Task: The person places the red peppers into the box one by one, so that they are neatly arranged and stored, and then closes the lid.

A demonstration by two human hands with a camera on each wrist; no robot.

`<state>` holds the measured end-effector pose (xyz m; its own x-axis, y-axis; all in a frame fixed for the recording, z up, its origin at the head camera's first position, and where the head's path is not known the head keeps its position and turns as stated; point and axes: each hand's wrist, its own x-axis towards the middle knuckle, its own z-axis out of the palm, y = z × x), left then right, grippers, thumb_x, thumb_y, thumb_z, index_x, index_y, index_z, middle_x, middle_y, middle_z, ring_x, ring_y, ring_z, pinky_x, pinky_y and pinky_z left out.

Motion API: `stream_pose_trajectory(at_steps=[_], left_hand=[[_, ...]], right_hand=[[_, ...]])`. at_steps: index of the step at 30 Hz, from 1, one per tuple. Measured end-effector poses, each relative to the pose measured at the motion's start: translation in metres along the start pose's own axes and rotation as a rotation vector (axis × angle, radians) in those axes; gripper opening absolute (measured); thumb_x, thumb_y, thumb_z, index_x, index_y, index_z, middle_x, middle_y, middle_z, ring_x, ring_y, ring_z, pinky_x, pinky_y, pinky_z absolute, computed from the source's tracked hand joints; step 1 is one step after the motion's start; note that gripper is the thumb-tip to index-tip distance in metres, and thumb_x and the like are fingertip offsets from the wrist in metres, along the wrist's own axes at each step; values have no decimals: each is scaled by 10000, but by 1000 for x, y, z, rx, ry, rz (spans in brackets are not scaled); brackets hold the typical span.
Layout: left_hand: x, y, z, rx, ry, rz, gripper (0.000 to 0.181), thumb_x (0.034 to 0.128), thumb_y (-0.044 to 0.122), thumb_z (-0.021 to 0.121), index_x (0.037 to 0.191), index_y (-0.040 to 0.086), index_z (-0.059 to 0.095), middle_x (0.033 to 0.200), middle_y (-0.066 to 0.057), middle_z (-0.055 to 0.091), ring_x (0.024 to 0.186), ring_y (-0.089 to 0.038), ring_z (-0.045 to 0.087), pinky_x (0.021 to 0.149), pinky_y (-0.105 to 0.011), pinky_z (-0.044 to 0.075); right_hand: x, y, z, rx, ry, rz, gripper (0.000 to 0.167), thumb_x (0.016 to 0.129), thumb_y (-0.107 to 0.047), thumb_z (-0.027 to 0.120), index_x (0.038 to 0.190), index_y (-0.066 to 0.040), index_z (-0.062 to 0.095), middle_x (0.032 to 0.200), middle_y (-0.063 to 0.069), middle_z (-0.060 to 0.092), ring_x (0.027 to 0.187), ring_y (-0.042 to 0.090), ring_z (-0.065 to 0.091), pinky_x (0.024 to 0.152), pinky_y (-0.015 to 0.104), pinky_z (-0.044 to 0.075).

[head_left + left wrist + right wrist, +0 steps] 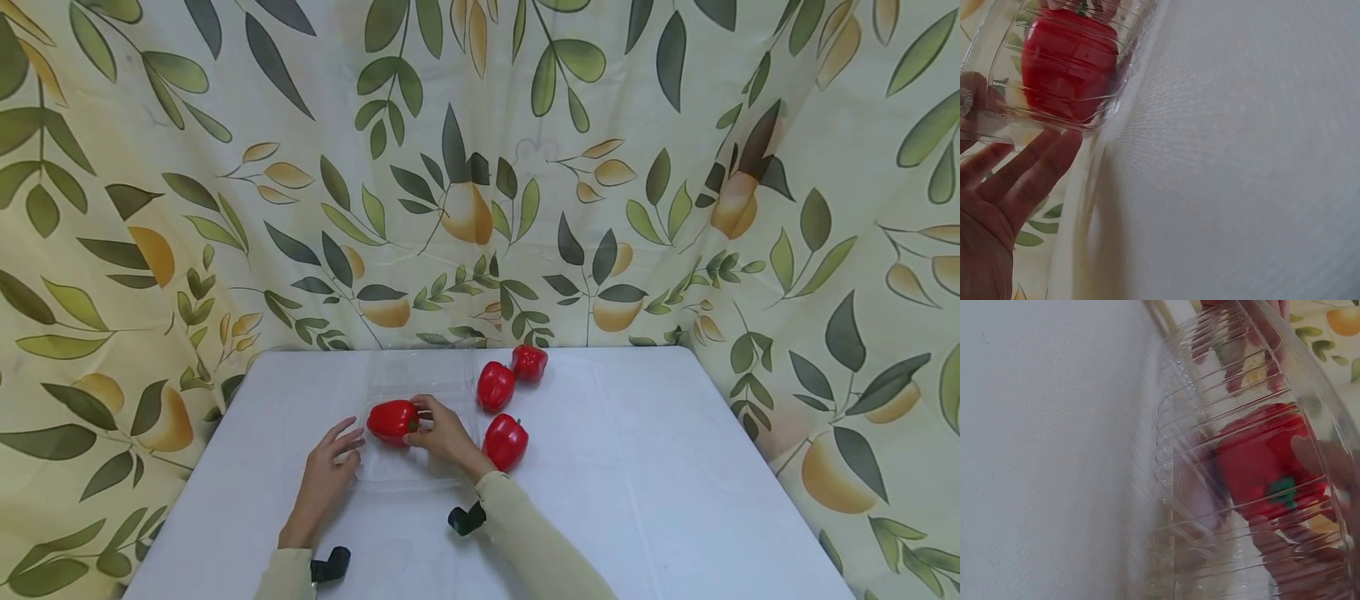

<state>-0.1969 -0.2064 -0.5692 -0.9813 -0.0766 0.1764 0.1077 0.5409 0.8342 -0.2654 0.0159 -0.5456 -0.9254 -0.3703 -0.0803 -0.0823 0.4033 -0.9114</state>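
Looks like only one red pepper (pixel 393 423) is inside the clear box (pixel 390 473) so far, pinched in the right hand (pixel 444 433)'s grip, the left hand (pixel 328 467)'s fingers held apart at the box's left edge, three more peppers (pixel 496 386) (pixel 530 364) (pixel 506 442) left outside to its right.

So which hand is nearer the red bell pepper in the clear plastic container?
The right hand, gripping the pepper from the right; the left hand is at the left edge of the container.

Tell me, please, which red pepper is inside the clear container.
The leftmost pepper, gripped at its stem end by the right hand; the other three peppers lie outside, right of the clear container.
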Motion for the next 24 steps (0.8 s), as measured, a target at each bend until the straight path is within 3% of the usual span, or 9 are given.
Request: stream_pose_trajectory(at_steps=[12,17,24], left_hand=[[-1,2,0,4,-1,-1,370,914,35,580,1277,65,649,1469,-63,510,1160,-288,656,893,-377,589],[-2,5,0,8,-3,-14,372,919,42,580,1284,72,645,1470,-66,510,1172,-291,649,906,-389,582],[-1,4,1,9,-11,-30,381,926,42,576,1299,87,635,1472,-70,506,1181,-291,643,915,-386,578]], right_hand=[[-5,-7,-6,-16,2,18,692,831,-221,775,1441,-201,448,1448,47,519,1316,295,510,950,428,577],[-10,-12,-13,-29,20,-15,655,836,-234,770,1415,-234,462,1438,70,521,1304,311,523,929,420,587],[-19,-26,-25,-14,32,-71,611,855,-234,748,1402,-204,475,1441,105,514,1317,319,514,986,420,558]])
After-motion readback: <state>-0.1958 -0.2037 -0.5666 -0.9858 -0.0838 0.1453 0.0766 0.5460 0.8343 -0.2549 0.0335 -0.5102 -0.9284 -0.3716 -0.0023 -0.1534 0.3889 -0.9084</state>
